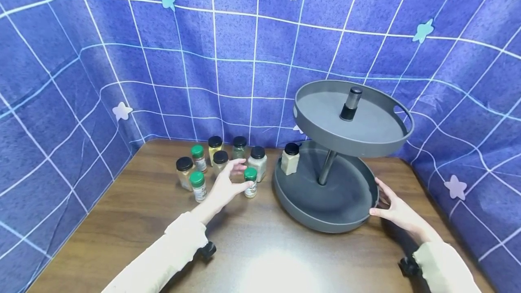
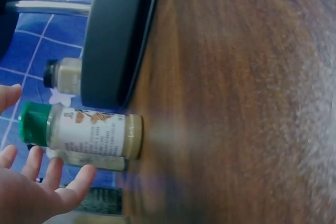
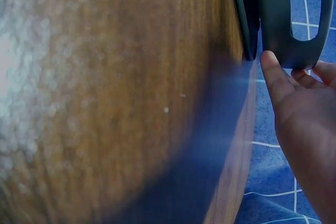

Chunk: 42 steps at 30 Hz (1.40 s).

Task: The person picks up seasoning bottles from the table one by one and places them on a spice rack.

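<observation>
My left hand (image 1: 228, 184) reaches around a green-capped spice jar (image 1: 250, 183), thumb and fingers spread apart. In the left wrist view this labelled jar (image 2: 92, 132) stands on the table, with gaps between it and the fingers. To the right is a dark grey two-tier round tray stand (image 1: 325, 225). Its lower tray holds one black-capped jar (image 1: 290, 159) of pale contents. Spread along the lower tray's right side, my right hand (image 1: 396, 209) touches its wall with thumb and fingertips. The right wrist view shows that thumb (image 3: 270, 64) against the wall, below a handle cutout.
Left of the stand, several more jars are grouped, among them a green-capped one (image 1: 198, 186), a black-capped one (image 1: 185, 173) and a white-filled one (image 1: 258, 164). The upper tray (image 1: 325, 125) overhangs the lower one. A blue curtain (image 1: 228, 76) hangs behind the wooden table (image 1: 134, 211).
</observation>
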### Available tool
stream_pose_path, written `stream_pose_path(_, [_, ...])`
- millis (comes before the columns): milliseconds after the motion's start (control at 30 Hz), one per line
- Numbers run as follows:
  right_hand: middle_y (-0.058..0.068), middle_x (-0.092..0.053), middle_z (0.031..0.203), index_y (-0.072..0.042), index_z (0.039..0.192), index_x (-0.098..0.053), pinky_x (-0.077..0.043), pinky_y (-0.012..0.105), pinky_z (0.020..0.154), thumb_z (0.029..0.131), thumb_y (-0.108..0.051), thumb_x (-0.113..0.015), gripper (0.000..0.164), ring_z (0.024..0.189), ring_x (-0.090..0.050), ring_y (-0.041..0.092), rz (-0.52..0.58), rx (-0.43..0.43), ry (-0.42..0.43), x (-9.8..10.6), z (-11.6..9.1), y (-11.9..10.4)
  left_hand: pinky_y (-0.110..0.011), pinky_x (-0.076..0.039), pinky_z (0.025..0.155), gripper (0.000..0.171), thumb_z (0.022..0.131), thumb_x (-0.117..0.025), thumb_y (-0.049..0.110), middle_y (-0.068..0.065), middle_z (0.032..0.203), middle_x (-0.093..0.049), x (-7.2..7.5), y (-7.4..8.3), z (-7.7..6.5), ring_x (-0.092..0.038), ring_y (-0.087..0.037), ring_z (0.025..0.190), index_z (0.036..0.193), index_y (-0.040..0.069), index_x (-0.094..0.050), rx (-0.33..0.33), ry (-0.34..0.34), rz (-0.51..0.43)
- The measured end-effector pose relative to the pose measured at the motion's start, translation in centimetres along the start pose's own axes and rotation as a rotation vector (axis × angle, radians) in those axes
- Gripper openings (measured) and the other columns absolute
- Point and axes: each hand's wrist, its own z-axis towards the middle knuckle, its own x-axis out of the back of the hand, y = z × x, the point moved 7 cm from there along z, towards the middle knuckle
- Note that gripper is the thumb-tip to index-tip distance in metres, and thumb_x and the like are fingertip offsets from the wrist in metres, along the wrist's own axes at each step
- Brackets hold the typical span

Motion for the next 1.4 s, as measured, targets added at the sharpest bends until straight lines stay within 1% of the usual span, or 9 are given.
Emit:
stream_pose_path(133, [0.043,-0.021,0.138,0.006,0.147,-0.007,-0.035,0.003,0.09,0.081,0.003,-0.068,0.09,0.115,-0.036,-0.017,0.003,0.002,-0.002,-0.1,0.0,-0.2,-0.055,-0.036,0.102,0.063,0.072,-0.08,0.01,-0.016,0.12,-0.06,0.0,-0.6,0.2,-0.055,-0.036,0.112,0.128,0.008,-0.051,0.002,0.016,-0.033])
stream_pose_path(333, [0.043,-0.021,0.138,0.006,0.147,-0.006,-0.035,0.003,0.09,0.081,0.005,-0.068,0.091,0.116,-0.035,-0.017,-0.004,0.009,-0.001,-0.2,0.0,-0.7,-0.048,-0.042,0.099,0.055,0.076,-0.078,0.013,-0.014,0.12,-0.058,-0.6,-2.3,0.5,-0.057,-0.032,0.11,0.125,0.012,-0.052,0.077,-0.013,-0.085])
stream_pose_path(433, [0.042,-0.021,0.139,0.005,0.148,-0.006,-0.035,0.003,0.09,0.081,0.004,-0.068,0.091,0.116,-0.034,-0.017,-0.011,0.006,-0.002,-0.1,0.0,-0.7,-0.046,-0.042,0.099,0.051,0.078,-0.077,0.015,-0.014,0.118,-0.058,-0.8,-2.7,0.6,-0.057,-0.031,0.11,0.124,0.012,-0.053,0.09,-0.021,-0.087])
stream_pose_path(533, [0.041,-0.022,0.14,0.004,0.148,-0.006,-0.035,0.003,0.09,0.081,0.004,-0.068,0.091,0.115,-0.034,-0.017,-0.021,0.004,0.0,-0.1,-0.1,-0.6,-0.047,-0.041,0.101,0.049,0.08,-0.075,0.011,-0.017,0.116,-0.057,-1.0,-2.0,0.4,-0.055,-0.033,0.11,0.123,0.007,-0.052,0.093,-0.03,-0.076])
stream_pose_path(700, [0.042,-0.021,0.14,0.005,0.148,-0.006,-0.035,0.003,0.09,0.081,0.004,-0.067,0.091,0.115,-0.035,-0.017,-0.015,0.013,0.0,-0.2,0.0,-0.5,-0.045,-0.042,0.1,0.046,0.079,-0.075,0.011,-0.015,0.114,-0.059,-1.2,-2.2,0.5,-0.056,-0.029,0.108,0.119,0.007,-0.053,0.095,-0.018,-0.058])
stream_pose_path(767, [0.042,-0.021,0.139,0.006,0.147,-0.006,-0.035,0.003,0.09,0.081,0.005,-0.067,0.09,0.115,-0.035,-0.017,-0.006,0.022,-0.001,-0.2,0.0,-0.5,-0.043,-0.043,0.098,0.045,0.078,-0.077,0.014,-0.012,0.112,-0.061,-1.2,-2.9,0.8,-0.057,-0.025,0.106,0.117,0.009,-0.054,0.092,-0.001,-0.045])
stream_pose_path(900, [0.043,-0.021,0.138,0.007,0.147,-0.006,-0.036,0.003,0.09,0.081,0.006,-0.067,0.09,0.116,-0.037,-0.016,0.009,0.034,-0.002,-0.3,0.1,-0.5,-0.042,-0.044,0.096,0.042,0.079,-0.076,0.015,-0.011,0.11,-0.063,-1.3,-2.8,0.8,-0.058,-0.021,0.103,0.114,0.009,-0.054,0.071,0.016,-0.021])
stream_pose_path(1133, [0.043,-0.022,0.138,0.007,0.147,-0.007,-0.036,0.003,0.089,0.081,0.005,-0.068,0.09,0.115,-0.036,-0.017,-0.008,0.029,0.009,-0.2,-0.1,-0.4,-0.042,-0.043,0.096,0.042,0.079,-0.076,0.014,-0.011,0.111,-0.063,-1.5,-2.5,0.8,-0.056,-0.021,0.105,0.114,0.01,-0.055,0.052,-0.006,-0.018])
stream_pose_path(1400, [0.042,-0.025,0.135,0.008,0.146,-0.008,-0.036,0.003,0.089,0.08,0.005,-0.069,0.09,0.114,-0.036,-0.017,-0.033,0.037,0.019,-0.2,-0.1,-0.6,-0.041,-0.044,0.096,0.039,0.08,-0.075,0.012,-0.01,0.11,-0.063,-1.7,-2.4,0.8,-0.057,-0.021,0.104,0.113,0.009,-0.055,0.056,-0.007,-0.018])
